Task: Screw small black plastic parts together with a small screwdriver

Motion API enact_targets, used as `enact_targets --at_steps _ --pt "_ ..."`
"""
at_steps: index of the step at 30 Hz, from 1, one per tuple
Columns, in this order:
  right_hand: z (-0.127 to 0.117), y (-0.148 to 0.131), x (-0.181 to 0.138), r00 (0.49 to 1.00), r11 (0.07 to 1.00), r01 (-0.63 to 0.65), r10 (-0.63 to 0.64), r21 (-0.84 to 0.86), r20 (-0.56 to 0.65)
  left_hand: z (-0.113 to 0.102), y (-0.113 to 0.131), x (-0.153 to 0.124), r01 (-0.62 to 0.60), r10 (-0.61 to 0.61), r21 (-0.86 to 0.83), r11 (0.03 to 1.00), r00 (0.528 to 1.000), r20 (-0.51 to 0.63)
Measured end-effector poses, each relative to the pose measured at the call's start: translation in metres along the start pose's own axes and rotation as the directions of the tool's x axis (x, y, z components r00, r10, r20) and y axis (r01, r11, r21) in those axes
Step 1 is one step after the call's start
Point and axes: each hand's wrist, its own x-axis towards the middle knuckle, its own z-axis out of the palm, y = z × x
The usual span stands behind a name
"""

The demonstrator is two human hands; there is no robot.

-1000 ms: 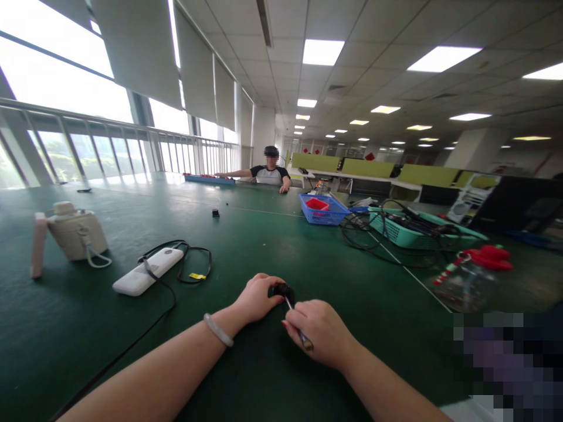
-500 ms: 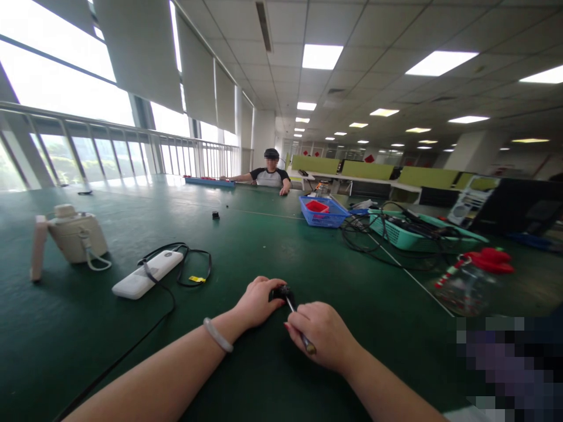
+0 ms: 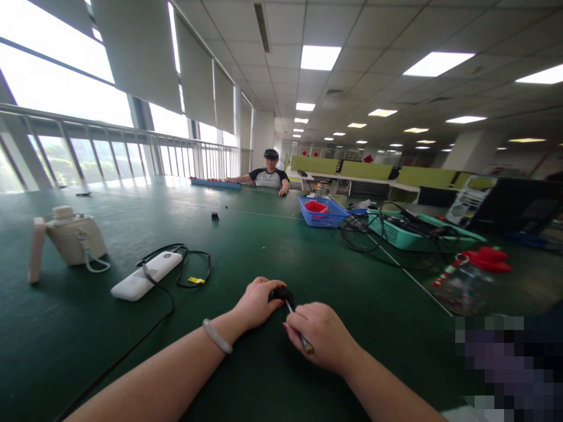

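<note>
On the green table (image 3: 264,240), near its front edge, my left hand (image 3: 254,303) curls around a small black object (image 3: 281,293) and pins it against the tabletop. A pale bracelet (image 3: 217,336) circles that wrist. My right hand (image 3: 322,336) is closed in a fist on a thin screwdriver (image 3: 298,330). Its metal shaft slants up to the black object and the tip meets it. The handle's end pokes out below my fingers.
A white power bank (image 3: 145,274) with a black cable lies to the left, a cream device (image 3: 73,237) beyond it. A blue basket (image 3: 323,211), a teal tray of cables (image 3: 413,231) and a red-lidded jar (image 3: 468,278) sit right. Another person (image 3: 270,173) sits at the far end.
</note>
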Motion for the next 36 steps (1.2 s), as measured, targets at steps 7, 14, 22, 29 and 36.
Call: enact_targets --at_steps 7,14,22,29,36 --pt "0.0030 0.0003 -0.0003 1.000 1.000 -0.013 0.013 0.006 0.011 -0.0028 0.0034 -0.0010 0.016 -0.016 0.003 1.000 1.000 0.008" --pt "0.0039 0.0013 -0.0014 1.000 0.999 -0.023 0.023 0.030 -0.010 0.0005 -0.0002 0.0005 0.008 -0.008 -0.009 1.000 1.000 0.001" --pt "0.0059 0.0022 -0.0031 1.000 0.999 -0.015 0.015 0.031 -0.020 0.0005 -0.0004 0.0020 0.011 -0.011 -0.004 1.000 1.000 0.012" --pt "0.0042 0.0027 -0.0022 1.000 0.999 -0.018 0.018 0.028 -0.004 0.0009 -0.0001 0.0018 -0.007 0.007 0.017 1.000 1.000 0.016" --pt "0.0024 0.0062 -0.0035 0.999 0.998 -0.023 0.024 0.050 -0.022 0.0016 -0.0037 0.0025 -0.031 0.031 0.009 0.999 0.999 0.012"
